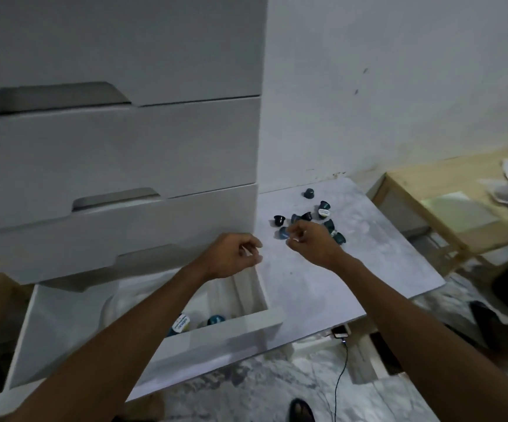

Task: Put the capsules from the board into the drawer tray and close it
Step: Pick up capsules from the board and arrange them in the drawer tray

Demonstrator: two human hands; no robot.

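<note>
Several dark blue capsules (322,208) lie scattered on the grey marbled board (322,284) to the right of the white drawer unit. The bottom drawer (210,339) stands pulled out, and the white tray (216,296) inside it holds a few capsules (216,319). My right hand (310,242) hovers low over the near edge of the capsule cluster. Its thumb and curled fingers close around a blue capsule (282,233). My left hand (234,254) hangs above the drawer's back right corner, fingers loosely curled and holding nothing.
Closed drawers (118,153) rise above the open one. A low wooden table (447,205) with papers stands at the right. A phone with its cable (341,332) lies on the floor under the board's front edge, and a dark shoe (301,411) is below it.
</note>
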